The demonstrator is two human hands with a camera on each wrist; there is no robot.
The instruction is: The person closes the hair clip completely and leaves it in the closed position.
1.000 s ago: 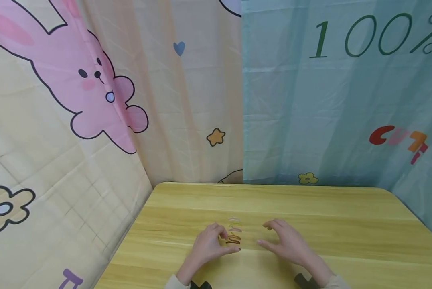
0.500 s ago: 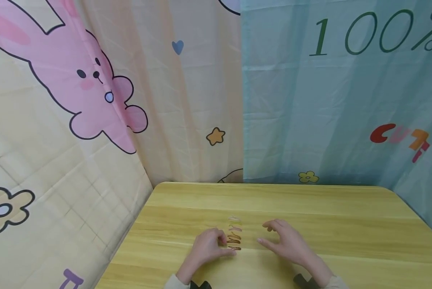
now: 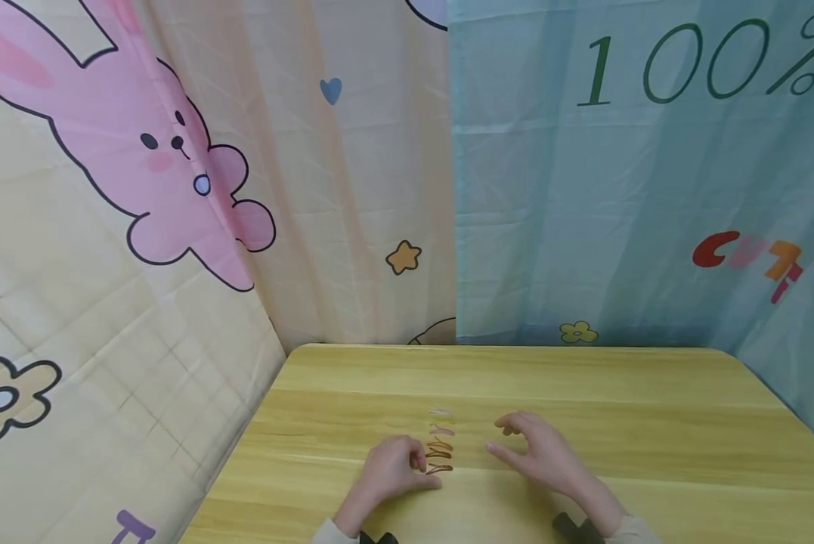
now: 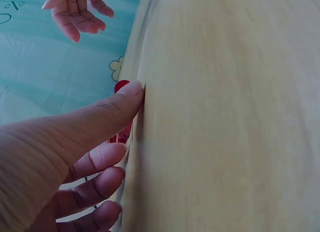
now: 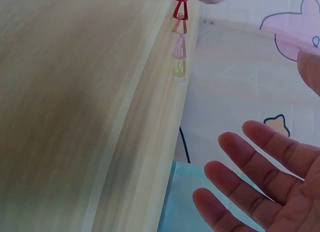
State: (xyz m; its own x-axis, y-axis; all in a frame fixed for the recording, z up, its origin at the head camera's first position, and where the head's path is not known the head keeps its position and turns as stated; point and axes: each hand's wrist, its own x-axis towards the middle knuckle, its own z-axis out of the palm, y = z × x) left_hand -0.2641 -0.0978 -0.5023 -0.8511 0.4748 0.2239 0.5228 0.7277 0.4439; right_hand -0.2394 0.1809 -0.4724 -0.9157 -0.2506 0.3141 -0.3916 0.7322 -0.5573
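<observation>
A column of snap hair clips lies on the wooden table, running away from me; the nearest is a dark red hair clip [image 3: 439, 469]. Reddish and orange ones follow, then a lilac hair clip [image 5: 179, 48], a yellow hair clip [image 5: 179, 68] and a pale clear one at the far end. My left hand [image 3: 394, 467] is just left of the nearest clips, thumb and fingers parted. In the left wrist view the thumb partly covers a red hair clip [image 4: 121, 85]; contact there is unclear. Right of the column hovers my right hand [image 3: 546, 453], fingers loosely bent, holding nothing.
The wooden table [image 3: 583, 378] has rounded far corners. Behind it hang a cream curtain [image 3: 366, 189] with a pink rabbit and a blue-green curtain [image 3: 515, 189] with lettering. Dark straps show at both wrists.
My left hand has let go of the nearest hair clip and drawn slightly towards me, leaving that clip in full view at the column's near end. The right hand stays almost still.
</observation>
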